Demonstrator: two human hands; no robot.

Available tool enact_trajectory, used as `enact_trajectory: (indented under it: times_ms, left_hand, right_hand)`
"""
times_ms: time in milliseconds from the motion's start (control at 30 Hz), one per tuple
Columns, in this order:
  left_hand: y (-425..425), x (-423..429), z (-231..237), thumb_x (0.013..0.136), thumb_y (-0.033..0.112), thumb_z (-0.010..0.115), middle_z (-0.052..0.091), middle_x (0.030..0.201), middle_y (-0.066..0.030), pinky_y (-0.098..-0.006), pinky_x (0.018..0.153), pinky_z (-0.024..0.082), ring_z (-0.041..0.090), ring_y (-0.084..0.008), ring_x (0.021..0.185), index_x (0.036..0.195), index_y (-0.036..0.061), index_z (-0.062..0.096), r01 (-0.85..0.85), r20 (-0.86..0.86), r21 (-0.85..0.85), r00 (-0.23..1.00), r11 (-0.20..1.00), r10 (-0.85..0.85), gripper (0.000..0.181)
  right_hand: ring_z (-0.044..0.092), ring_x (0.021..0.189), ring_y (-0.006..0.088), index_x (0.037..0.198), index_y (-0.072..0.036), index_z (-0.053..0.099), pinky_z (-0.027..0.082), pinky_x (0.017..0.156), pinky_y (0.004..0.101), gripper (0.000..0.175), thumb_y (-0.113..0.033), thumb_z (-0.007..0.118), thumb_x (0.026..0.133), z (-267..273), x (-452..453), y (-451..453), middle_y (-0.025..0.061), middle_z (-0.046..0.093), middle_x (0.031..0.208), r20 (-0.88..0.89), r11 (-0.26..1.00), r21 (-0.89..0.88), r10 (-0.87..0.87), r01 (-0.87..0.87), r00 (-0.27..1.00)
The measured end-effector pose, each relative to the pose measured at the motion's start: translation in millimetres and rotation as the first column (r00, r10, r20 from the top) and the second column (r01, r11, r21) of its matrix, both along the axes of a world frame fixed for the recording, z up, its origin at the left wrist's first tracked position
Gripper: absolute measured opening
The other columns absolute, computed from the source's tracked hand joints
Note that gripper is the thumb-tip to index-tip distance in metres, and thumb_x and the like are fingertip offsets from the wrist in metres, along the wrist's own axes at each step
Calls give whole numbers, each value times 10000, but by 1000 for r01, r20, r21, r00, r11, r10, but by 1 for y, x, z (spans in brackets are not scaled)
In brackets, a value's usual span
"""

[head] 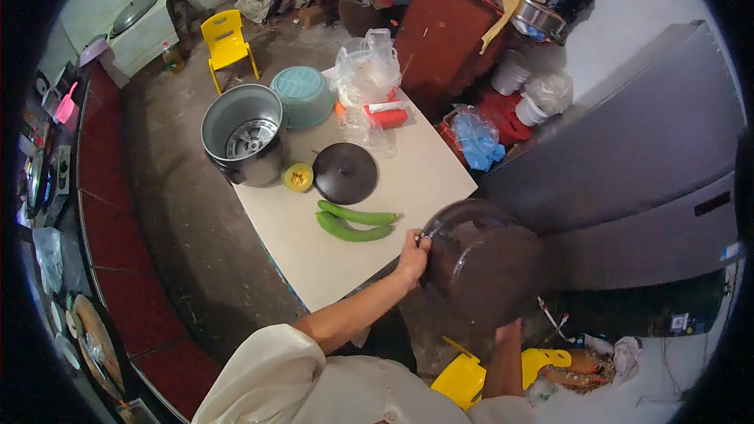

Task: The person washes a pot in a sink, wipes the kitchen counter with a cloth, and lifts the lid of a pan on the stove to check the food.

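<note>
My left hand (414, 258) grips the near-left rim of a dark brown pot (500, 271), held tilted off the table's right corner. The wrist of my right hand (509, 328) meets the pot's lower edge, and the pot hides most of its fingers. On the pale table (294, 253), two long green gourds (356, 222) lie side by side left of the pot. Behind them rests a dark round lid (346, 174) with a knob. Beside the lid is a cut squash or melon half (298, 177), its yellow seeds showing.
A deep metal-lined cooker (244, 129) and an upturned teal basket (302, 97) stand at the table's far left. Plastic bags (368, 70) and a red packet (387, 115) lie behind. A grey refrigerator (624, 141) borders the right; yellow chairs (227, 41) stand on the floor.
</note>
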State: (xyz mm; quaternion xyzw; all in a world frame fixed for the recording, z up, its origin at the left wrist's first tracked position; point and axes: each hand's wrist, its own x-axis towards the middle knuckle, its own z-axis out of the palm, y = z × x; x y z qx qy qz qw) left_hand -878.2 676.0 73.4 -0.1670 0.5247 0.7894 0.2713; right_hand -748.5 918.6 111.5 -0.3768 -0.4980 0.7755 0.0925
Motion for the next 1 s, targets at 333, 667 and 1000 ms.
enact_trajectory:
  times_ms: [333,667,1000]
  left_hand:
    - [5,-102,-56,926,179,443,524,996,-98,-299,765,412,483,-176,872,1279,134,345,-394,-61,-69,919,917,390,370]
    - [60,-171,-138,832,507,468,296,1260,-246,-410,998,293,352,-384,1170,1357,125,331,-452,154,-400,824,797,545,663]
    - [63,-194,-197,822,475,460,315,1262,-264,-426,1013,280,344,-411,1173,1360,113,334,-459,209,-502,757,733,619,661]
  right_hand:
    - [561,986,230,1187,-46,528,454,867,362,417,-348,482,904,-92,-211,44,89,579,1121,103,937,-135,338,-323,936]
    - [565,980,220,1186,-48,533,461,855,349,410,-345,474,908,-186,-361,71,85,583,1115,159,814,-278,563,-510,811]
    - [553,1026,205,1235,-44,513,467,838,343,436,-337,472,915,-268,-412,76,89,564,1159,218,740,-170,672,-650,708]
